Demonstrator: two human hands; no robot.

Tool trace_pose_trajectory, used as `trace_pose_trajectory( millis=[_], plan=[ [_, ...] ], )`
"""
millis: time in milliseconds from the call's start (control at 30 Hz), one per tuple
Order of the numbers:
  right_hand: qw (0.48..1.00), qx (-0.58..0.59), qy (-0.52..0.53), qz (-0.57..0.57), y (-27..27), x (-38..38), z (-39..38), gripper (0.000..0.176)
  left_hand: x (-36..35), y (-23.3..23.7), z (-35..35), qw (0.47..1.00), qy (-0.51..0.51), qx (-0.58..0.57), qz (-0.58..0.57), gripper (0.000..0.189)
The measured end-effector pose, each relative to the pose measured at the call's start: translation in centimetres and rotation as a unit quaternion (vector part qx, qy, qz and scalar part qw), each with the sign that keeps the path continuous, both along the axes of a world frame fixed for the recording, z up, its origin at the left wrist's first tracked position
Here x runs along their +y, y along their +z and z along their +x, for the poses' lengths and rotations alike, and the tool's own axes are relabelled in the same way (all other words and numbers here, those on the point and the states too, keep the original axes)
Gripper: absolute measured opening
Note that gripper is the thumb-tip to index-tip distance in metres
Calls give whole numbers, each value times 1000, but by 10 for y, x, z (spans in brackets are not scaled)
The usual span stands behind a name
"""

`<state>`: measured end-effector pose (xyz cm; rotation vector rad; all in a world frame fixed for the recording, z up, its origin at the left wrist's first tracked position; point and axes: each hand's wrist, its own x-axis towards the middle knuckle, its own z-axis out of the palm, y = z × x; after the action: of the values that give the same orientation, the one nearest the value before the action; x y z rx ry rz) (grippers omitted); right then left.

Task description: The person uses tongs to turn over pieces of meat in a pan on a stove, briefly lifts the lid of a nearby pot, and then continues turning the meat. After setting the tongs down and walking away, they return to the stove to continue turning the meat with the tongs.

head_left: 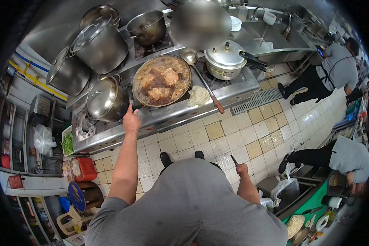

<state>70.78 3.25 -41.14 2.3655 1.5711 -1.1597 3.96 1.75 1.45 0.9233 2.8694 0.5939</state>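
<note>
My left hand (131, 119) reaches to the stove's front edge, between a lidded steel pot (104, 100) and a wide pan (162, 82). Its index finger points forward and the thumb stands apart, fingertips close by the pan's lower left rim. Large browned chunks of meat sit in bubbling brown liquid inside the pan. Low at my right side, my right hand (242, 169) is closed around a slim dark tool (233, 159), whose kind I cannot tell. A ladle (201, 78) with a wooden grip rests right of the pan beside a crumpled pale cloth (198, 96).
Right of the ladle stands a pressure cooker (224, 61). Tall stockpots (100, 45) and an open pot (146, 28) line the back. A sink (270, 35) is farther right. Two people (342, 67) work at the right. A red crate (86, 169) and stool (71, 221) stand left.
</note>
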Motion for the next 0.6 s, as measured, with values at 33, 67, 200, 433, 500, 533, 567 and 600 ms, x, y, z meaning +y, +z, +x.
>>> trace_pose_trajectory(
  millis=[33,67,200,433,500,533,567,600],
  plan=[
    [1000,10,-8,-6,-1,-1,-1,50,0,-1,0,1000,-7,6,2,54],
    [1000,11,-9,-6,-2,-2,-2,50,-1,-1,0,1000,-14,13,5,54],
    [1000,9,-4,-10,-2,-7,-6,50,-1,4,3,1000,-16,12,9,53],
    [1000,-13,11,-14,5,-6,-9,49,1,8,5,1000,-9,6,1,52],
    [1000,-9,3,-14,3,-5,-9,50,1,7,5,1000,-8,8,4,52],
    [1000,-6,-5,-13,2,-4,-8,50,1,8,6,1000,-7,8,4,52],
    [1000,-6,-5,-14,1,-4,-7,50,1,9,7,1000,-5,7,4,52],
    [1000,-9,7,-8,5,-2,-7,50,1,5,5,1000,-5,7,3,52]
  ],
)
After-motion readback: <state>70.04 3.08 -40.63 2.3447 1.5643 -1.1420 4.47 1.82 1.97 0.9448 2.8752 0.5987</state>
